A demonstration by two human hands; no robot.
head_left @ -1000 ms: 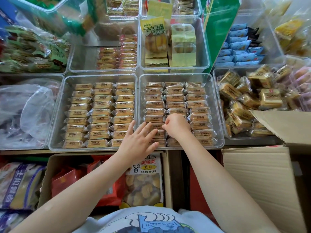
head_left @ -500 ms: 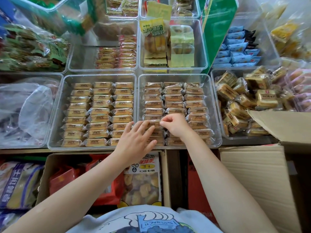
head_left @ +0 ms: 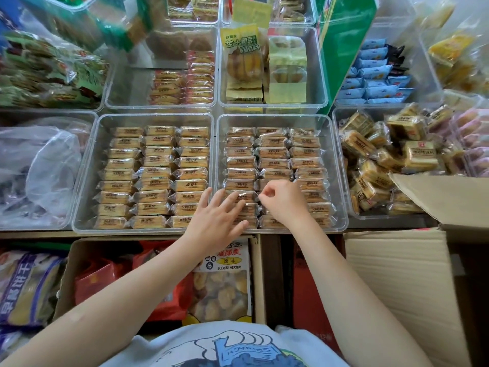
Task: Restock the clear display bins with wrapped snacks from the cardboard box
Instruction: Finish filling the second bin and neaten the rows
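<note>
Clear film at the end of a snack [head_left: 242, 196] is pinched between the curled thumb and fingers of the right hand [head_left: 284, 201], just below mid-frame. The left hand [head_left: 218, 215] is laid flat, fingers straight, on the neighbouring packs, and nothing is gripped by it. Both hands are placed over the near rows of the right bin [head_left: 336, 165], which is filled with three neat columns of wrapped snacks. The left bin [head_left: 87, 170], touching it at centre left, is packed the same way. The box [head_left: 397, 282] is seen at lower right, flap raised, its contents hidden. The step is judged to be straightening a row. If the film is tugged too hard, the pack could be lifted and adjacent ones dragged askew; if the flat hand is pressed down heavily, soft snacks beneath could be crushed.
</note>
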